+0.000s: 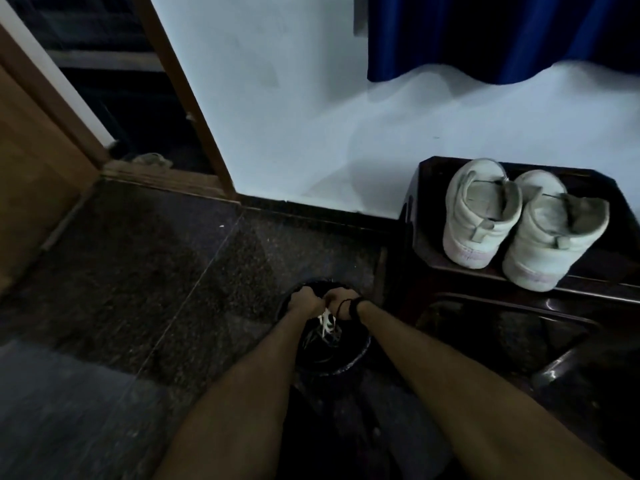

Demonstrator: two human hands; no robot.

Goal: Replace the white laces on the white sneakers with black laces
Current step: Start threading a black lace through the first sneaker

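Hands meet low over a dark round bin (332, 362) on the floor. Left hand (304, 304) is clenched; what it grips cannot be told. Right hand (341, 301) is curled around white laces (325, 322) that dangle into the bin. White sneakers (523, 223) stand heels-first on a dark table (429, 216) at 2 o'clock from the hands, well apart, long axes running toward 12 o'clock. Right hand is nearer them. Black laces cannot be picked out for certain.
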